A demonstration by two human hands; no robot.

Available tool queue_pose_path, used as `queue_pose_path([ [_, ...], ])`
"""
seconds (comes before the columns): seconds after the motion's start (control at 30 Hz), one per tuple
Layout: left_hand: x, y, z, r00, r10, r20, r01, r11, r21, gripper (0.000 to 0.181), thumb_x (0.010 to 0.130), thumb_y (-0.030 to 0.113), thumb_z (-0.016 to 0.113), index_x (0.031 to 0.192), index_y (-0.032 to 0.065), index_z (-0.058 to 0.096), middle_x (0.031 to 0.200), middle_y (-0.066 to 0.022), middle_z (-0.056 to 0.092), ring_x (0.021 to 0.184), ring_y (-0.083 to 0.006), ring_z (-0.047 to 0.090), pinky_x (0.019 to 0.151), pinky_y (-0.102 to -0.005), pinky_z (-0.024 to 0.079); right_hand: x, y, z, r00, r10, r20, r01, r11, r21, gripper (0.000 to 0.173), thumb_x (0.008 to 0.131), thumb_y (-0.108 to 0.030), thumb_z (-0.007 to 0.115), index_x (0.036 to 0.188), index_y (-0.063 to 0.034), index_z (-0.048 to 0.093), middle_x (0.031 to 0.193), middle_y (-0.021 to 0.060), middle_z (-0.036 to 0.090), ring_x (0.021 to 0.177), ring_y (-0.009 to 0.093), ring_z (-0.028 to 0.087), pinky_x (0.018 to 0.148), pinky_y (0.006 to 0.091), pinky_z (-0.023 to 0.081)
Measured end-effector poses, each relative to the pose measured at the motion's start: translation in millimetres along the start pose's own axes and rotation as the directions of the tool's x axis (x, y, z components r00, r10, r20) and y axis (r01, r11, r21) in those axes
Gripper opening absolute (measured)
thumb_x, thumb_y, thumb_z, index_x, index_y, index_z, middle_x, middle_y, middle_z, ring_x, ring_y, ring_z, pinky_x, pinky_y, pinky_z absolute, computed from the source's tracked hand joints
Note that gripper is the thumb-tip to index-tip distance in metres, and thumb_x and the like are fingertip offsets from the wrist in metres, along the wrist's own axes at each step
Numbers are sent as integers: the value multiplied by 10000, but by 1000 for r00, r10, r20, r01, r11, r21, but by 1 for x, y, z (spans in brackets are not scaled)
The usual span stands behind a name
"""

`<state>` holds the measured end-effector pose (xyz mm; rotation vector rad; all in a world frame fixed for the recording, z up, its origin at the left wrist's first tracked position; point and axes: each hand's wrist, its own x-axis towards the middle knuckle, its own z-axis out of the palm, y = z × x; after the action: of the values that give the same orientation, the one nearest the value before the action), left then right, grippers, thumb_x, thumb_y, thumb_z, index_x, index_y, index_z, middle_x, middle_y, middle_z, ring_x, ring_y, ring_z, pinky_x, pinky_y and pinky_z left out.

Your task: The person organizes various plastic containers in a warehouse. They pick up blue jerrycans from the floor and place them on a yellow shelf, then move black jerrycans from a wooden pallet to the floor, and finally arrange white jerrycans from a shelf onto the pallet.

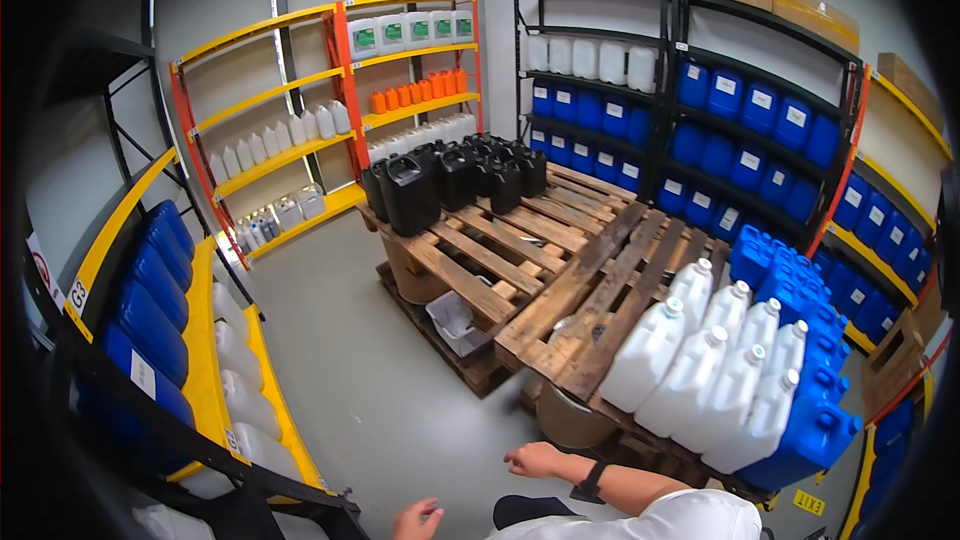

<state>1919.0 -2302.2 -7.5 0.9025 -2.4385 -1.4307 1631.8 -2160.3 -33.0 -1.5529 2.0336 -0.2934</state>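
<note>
My right hand [534, 459], with a black band on its wrist, hangs over the grey floor near the wooden pallet table; its fingers are loosely curled and I cannot tell whether they are fully closed. At the bottom edge my left hand [420, 520] shows partly, fingers apart and holding nothing. White translucent plastic jerrycans [652, 356] with white caps stand on the near pallet [585, 300], beside blue jerrycans [806, 435]. Black plastic jerrycans [409, 195] are grouped on the far pallet [480, 292].
A yellow-beamed rack [199, 330] holds blue and white containers at left. Behind stand a red-and-yellow rack [285, 157] and black shelving [592, 82] with containers. Under the pallets are cardboard drums [574, 420] and a grey plastic basket [454, 319]. Another rack [885, 262] stands right.
</note>
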Motion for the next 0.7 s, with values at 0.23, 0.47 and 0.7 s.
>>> queue_pose_path([
  [0.23, 106, -25, -49, 998, -56, 15, 56, 998, -9, 332, 849, 215, 619, 1115, 18, 593, 959, -184, 653, 894, -286, 631, 781, -351, 490, 129, 22, -41, 999, 11, 32, -11, 1000, -8, 312, 817, -286, 562, 1080, -124, 605, 920, 133, 665, 866, 330, 626, 744, 437, 501],
  [0.47, 250, -46, -113, 995, -44, -85, 49, 998, 48, 310, 844, 203, 623, 1098, 26, 605, 941, -149, 660, 876, -255, 633, 783, -340, 489, 301, 44, -125, 995, -88, -43, 81, 987, -137, 305, 841, -320, 565, 1080, -135, 605, 860, 60, 682, 807, 285, 645, 700, 403, 513],
  [0.7, 408, -44, -163, 997, 47, -55, -43, 997, 69, 324, 824, 268, 635, 1073, 62, 629, 916, -126, 667, 860, -251, 640, 771, -352, 491, 388, 77, -201, 974, -95, -207, 85, 995, -57, 278, 820, -299, 583, 1010, -100, 625, 837, 132, 663, 800, 316, 638, 685, 425, 512],
])
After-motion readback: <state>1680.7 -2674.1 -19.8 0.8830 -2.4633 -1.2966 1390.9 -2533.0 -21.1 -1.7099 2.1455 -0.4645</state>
